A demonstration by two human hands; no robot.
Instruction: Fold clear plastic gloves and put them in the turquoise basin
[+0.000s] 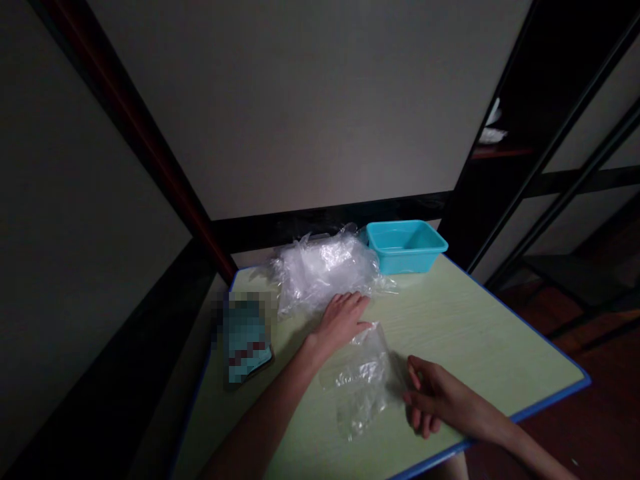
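Note:
A clear plastic bag [367, 380] lies nearly flat on the table, its surface creased and shiny. My left hand [344, 319] is palm down at the bag's far end, fingers stretched forward and the thumb touching its upper edge. At the bag's right side, my right hand [427, 395] has its fingers curled and pinches the edge, which is lifted a little. Just beyond my left hand sits a crumpled heap of clear plastic bags [327, 263].
A turquoise plastic basin [407, 247] stands at the back right of the light table [480, 340], which has a blue edge. A phone-like object [247, 343], partly blurred out, lies at the left. A pale panel [320, 107] rises behind the table.

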